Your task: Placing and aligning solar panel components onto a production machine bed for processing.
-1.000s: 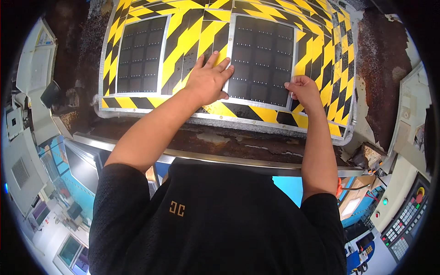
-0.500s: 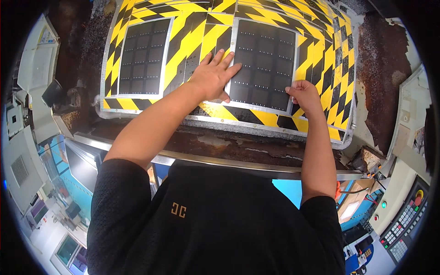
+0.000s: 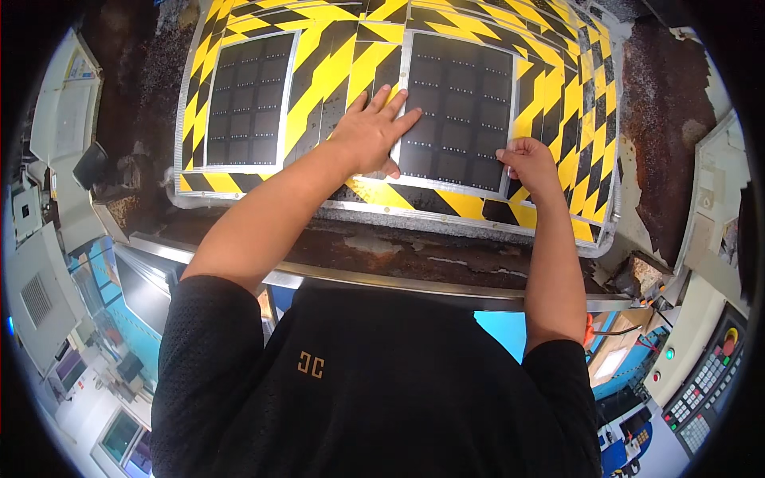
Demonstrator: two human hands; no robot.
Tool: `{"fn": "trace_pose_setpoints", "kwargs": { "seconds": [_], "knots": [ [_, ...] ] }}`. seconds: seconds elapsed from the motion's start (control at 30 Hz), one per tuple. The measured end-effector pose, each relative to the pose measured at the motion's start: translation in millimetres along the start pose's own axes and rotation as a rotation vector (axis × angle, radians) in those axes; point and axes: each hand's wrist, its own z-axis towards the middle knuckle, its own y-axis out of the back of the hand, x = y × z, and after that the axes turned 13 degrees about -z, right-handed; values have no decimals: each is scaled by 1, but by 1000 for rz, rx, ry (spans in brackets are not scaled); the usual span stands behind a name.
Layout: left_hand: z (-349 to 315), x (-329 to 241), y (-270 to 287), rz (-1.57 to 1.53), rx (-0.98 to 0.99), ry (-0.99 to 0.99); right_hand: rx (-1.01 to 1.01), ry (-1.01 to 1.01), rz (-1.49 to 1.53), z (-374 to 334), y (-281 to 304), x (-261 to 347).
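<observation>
Two dark rectangular sheets with rows of small light dots lie on a bed covered in yellow-and-black striped tape. My left hand (image 3: 372, 134) rests flat with fingers spread, across the left edge of the right-hand dark sheet (image 3: 458, 103). At that sheet's lower right edge, my right hand (image 3: 530, 166) is closed in a pinch, thumb and forefinger at the sheet's border. The fingertips partly hide what they grip. The left-hand dark sheet (image 3: 249, 99) lies apart from both hands, to the left of my forearm.
The striped bed (image 3: 339, 80) sits inside a machine with rusty, peeling surfaces (image 3: 665, 151). A metal rail (image 3: 382, 287) runs between the bed and my body. A control panel (image 3: 701, 390) with buttons and a red knob stands at the lower right.
</observation>
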Motion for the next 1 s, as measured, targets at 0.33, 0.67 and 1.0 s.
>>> {"fn": "trace_pose_setpoints", "kwargs": {
  "seconds": [0.33,0.67,1.0],
  "knots": [
    [2,-5,6,61,67,50,-3,4,-18,1,-1,1],
    [2,-10,5,35,45,51,15,-3,25,0,1,-1],
    [3,-9,5,86,97,100,-377,339,-124,-107,50,76]
  ]
}}
